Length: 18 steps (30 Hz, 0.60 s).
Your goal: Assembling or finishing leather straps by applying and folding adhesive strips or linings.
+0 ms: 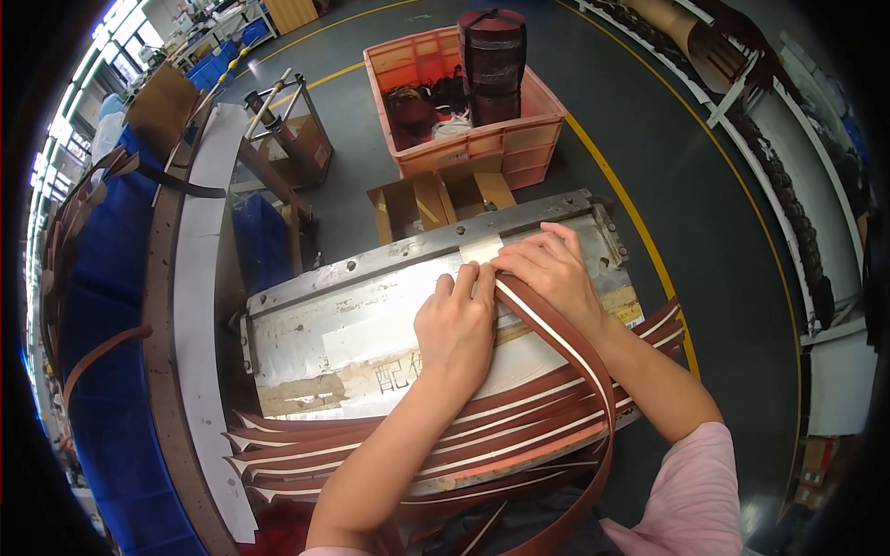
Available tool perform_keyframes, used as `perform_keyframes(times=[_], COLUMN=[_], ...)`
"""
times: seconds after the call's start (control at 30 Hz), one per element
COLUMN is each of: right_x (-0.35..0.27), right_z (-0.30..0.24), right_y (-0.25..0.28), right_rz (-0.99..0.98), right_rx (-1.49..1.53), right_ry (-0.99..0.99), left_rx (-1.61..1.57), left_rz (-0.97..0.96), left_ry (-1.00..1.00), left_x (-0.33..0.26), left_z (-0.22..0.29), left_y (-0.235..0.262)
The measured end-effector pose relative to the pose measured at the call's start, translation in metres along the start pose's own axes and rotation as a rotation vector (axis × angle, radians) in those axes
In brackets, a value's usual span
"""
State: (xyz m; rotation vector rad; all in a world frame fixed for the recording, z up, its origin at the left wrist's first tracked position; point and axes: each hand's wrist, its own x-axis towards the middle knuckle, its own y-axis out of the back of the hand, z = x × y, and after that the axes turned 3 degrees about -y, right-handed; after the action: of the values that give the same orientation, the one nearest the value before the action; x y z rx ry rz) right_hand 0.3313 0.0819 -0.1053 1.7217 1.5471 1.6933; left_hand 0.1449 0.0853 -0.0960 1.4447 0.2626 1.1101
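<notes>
Over the metal worktable [371, 315], my hands meet at the end of a long brown strip with a white line [556, 324], leather-like in look. My left hand [456, 324] has its fingers curled and pressed together at the strip's tip. From the right, my right hand [556, 273] closes on the same end, thumb side toward the left hand. The fingertips partly hide the tip. The strip bends under my right forearm and hangs down past the table's near edge. Several similar brown strips [352, 445] lie side by side along that edge, crossed by my left forearm.
Beyond the table stands a pink plastic crate [519, 157] with a dark red wrapped roll [493, 69]. An opened cardboard box [408, 208] sits behind the metal rail. At left are a long white surface [204, 232] and blue sheeting [120, 352]. A loaded rack [779, 176] runs along the right.
</notes>
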Motion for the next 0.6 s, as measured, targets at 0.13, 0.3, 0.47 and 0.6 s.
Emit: perform_keyframes(times=[0.13,0.3,0.47,0.6], right_x=[-0.0007,0.0023,0.0029,0.0023], right_z=[0.0011,-0.0045,-0.0071,-0.0077], right_y=[-0.0013,0.0038,0.0054,0.0027], right_rz=[0.002,0.012,0.019,0.002], right_rx=[-0.008,-0.006,0.038,0.029], right_ry=[0.011,0.008,-0.001,-0.017], left_rx=[0.027,0.053,0.039,0.035], left_rz=[0.008,0.017,0.003,-0.028], left_ry=[-0.015,-0.004,0.026,0.031], left_x=[-0.0009,-0.0011,0.0003,-0.0021], left_z=[0.0012,0.0037,0.0046,0.0017], left_y=[-0.0001,-0.001,-0.0003,0.0015])
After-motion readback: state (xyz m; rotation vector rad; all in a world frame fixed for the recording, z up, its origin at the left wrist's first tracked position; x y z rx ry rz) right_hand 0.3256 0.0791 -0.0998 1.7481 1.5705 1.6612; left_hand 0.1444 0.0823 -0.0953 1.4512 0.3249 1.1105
